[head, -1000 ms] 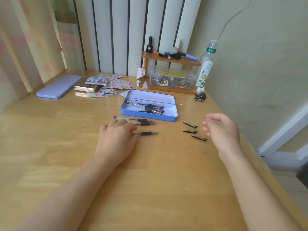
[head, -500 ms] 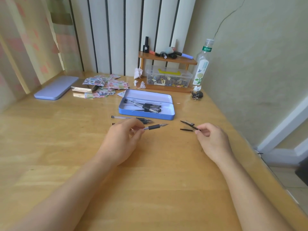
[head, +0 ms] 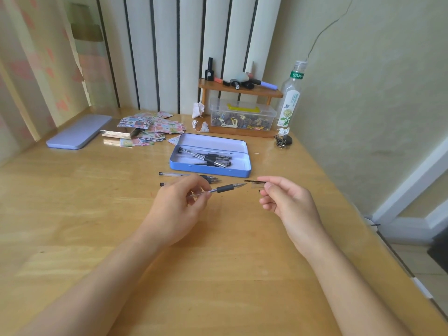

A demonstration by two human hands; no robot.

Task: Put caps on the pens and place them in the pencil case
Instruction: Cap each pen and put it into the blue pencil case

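Since the earlier frame, the right hand (head: 288, 202) has lifted a slim black cap (head: 254, 182) and brought it tip-to-tip with the pen (head: 219, 189) pinched in the left hand (head: 177, 209). Both are held just in front of the open blue metal pencil case (head: 211, 169). The pen has a clear barrel and ribbed black grip; capped pens lie inside the case.

Uncapped clear pen (head: 219, 189) with black grip sleeve, held near level, tip just short of the black cap (head: 254, 182). Beyond the grip: two more bare pens (head: 191, 177), then the open blue pencil case (head: 211, 169) holding several capped pens (head: 208, 159).
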